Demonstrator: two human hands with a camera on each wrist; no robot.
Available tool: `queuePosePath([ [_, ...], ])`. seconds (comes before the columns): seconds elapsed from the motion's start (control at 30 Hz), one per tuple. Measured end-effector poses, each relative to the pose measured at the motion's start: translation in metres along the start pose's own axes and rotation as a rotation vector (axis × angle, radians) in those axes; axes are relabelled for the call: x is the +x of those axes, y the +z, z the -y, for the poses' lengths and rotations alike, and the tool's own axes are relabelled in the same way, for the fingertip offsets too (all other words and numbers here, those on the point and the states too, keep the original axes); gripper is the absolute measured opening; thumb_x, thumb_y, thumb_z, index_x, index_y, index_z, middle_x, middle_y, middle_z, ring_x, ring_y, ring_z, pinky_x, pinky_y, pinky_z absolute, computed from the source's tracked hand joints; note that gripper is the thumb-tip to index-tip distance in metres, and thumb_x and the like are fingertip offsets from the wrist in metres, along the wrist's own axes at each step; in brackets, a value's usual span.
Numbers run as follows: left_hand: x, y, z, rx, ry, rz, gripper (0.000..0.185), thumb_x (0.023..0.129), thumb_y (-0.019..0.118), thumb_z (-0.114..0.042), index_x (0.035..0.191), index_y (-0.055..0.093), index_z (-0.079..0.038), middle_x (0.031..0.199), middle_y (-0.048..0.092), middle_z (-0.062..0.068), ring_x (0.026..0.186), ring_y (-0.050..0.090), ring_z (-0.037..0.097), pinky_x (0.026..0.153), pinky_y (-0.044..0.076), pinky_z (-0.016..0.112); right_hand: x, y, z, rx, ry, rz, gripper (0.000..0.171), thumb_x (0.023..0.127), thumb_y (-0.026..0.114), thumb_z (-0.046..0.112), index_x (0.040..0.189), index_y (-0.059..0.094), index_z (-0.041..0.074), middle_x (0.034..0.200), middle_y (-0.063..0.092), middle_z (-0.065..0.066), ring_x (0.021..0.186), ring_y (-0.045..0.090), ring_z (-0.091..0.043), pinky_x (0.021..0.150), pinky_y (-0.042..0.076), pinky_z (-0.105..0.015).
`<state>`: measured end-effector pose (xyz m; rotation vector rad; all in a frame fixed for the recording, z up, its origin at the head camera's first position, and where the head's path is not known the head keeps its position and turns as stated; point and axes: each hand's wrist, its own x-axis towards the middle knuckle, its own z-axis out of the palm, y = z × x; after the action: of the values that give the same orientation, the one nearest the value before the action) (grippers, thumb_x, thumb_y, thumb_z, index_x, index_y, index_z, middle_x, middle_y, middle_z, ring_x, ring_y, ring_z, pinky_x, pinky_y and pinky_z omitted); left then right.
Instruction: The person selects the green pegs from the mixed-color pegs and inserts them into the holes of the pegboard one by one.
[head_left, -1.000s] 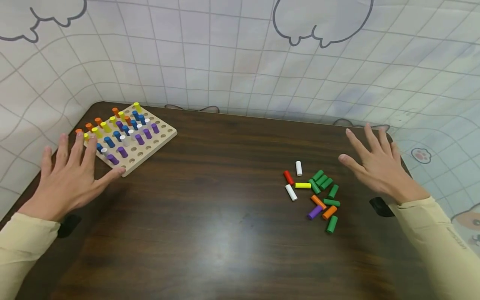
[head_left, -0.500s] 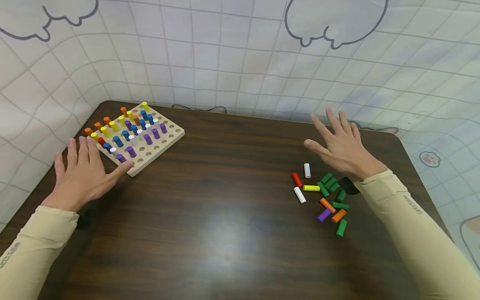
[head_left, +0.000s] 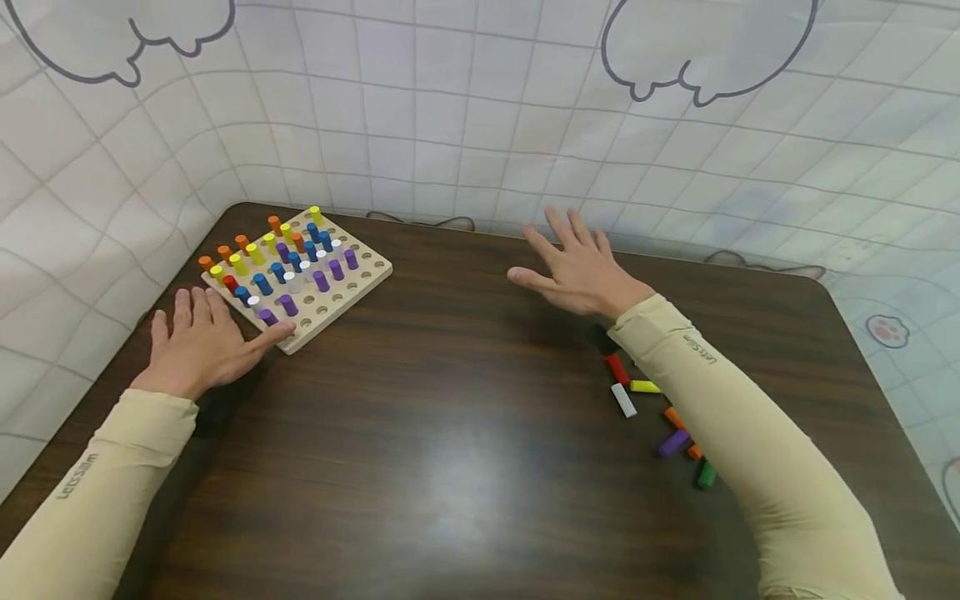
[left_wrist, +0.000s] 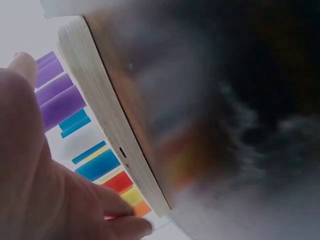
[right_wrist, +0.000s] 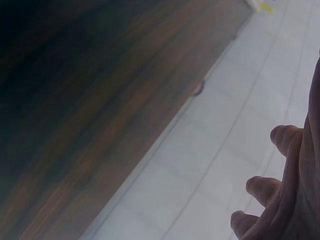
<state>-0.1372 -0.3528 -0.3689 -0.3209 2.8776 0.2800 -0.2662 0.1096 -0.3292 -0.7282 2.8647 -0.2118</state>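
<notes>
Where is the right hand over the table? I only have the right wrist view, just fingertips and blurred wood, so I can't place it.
Observer: The right hand is above the middle of the dark wooden table, toward the far edge, fingers spread and holding nothing.
Operator: Are the loose pegs under it?
Observer: No. The loose pegs lie nearer the person, partly hidden by the right forearm.
Operator: And the pegboard?
Observer: The wooden pegboard sits at the table's far left corner, with coloured pegs upright in many holes.
Operator: What is the left hand doing?
Observer: The left hand lies flat at the pegboard's near corner, its thumb against the edge.
</notes>
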Motion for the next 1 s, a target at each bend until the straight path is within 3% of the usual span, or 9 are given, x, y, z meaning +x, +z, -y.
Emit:
queuePosePath([
  [0.2, 0.008, 0.002, -0.005, -0.008, -0.019, 0.036, 0.136, 0.088, 0.03, -0.09, 0.152, -0.005, 0.024, 0.16, -0.007, 0.048, 0.151, -0.001, 0.064, 0.121, 0.001, 0.076, 0.038, 0.003, 0.033, 0.02, -0.054, 0.022, 0.089, 0.095, 0.022, 0.085, 0.167, 0.002, 0.038, 0.177, -0.009, -0.008, 0.164, -0.011, -0.039, 0.127, 0.001, -0.07],
  [0.5, 0.013, 0.007, -0.006, -0.014, 0.005, 0.059, 0.135, 0.089, 0.032, -0.088, 0.153, -0.008, 0.024, 0.161, -0.009, 0.047, 0.152, -0.001, 0.063, 0.121, 0.008, 0.077, 0.079, 0.017, 0.068, 0.017, -0.08, 0.074, 0.086, 0.097, 0.024, 0.082, 0.167, 0.004, 0.037, 0.177, -0.007, -0.009, 0.164, -0.009, -0.039, 0.128, 0.003, -0.068],
  [1.0, 0.019, 0.001, -0.004, 0.03, 0.02, 0.136, 0.133, 0.091, 0.037, -0.084, 0.151, -0.007, 0.026, 0.161, -0.011, 0.047, 0.152, -0.006, 0.064, 0.123, 0.009, 0.071, 0.12, 0.054, 0.126, -0.025, -0.217, 0.149, 0.086, 0.098, 0.032, 0.079, 0.167, 0.005, 0.035, 0.177, -0.006, -0.006, 0.165, -0.008, -0.035, 0.13, 0.009, -0.064],
])
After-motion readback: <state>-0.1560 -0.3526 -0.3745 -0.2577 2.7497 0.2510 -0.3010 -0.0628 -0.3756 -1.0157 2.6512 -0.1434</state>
